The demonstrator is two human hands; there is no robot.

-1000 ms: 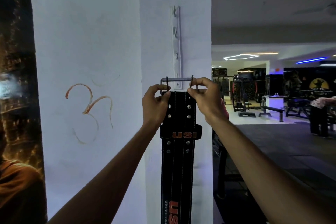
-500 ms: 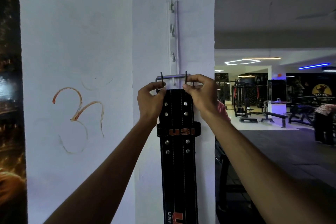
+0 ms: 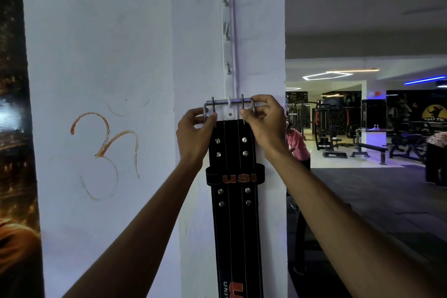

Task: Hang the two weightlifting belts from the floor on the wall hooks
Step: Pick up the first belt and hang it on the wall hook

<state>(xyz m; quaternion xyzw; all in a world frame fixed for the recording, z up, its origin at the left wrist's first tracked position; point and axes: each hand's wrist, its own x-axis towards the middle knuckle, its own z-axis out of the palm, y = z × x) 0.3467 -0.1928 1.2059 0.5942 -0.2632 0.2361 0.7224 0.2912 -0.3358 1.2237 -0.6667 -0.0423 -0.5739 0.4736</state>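
The left hand (image 3: 196, 133) is pinching the left end of the grey metal double-prong buckle (image 3: 228, 106), fingers closed around its frame; the right hand (image 3: 264, 123) is gripping the right end the same way, fingers curled on the frame. Both are pressing the wide black stitched leather weightlifting belt (image 3: 232, 201) against the white-painted pillar (image 3: 198, 31), the buckle bar sitting at the lowest white hook (image 3: 229, 102) of the white vertical hook rail (image 3: 227, 38); the strap is hanging straight down out of view.

Judgement: the step is seating the buckle bar. Doing it well is meaning keeping the bar level, getting it fully behind the hook tip at the centre between the two prongs, then easing off one hand at a time while checking the weight is holding. A tilted bar is likely sliding off.

Counts, large to small: one pillar, one belt visible (the second is not showing), one rail, two hands, one buckle, four hooks with three free above, two prongs, eight silver rivets (image 3: 244, 139) in view.
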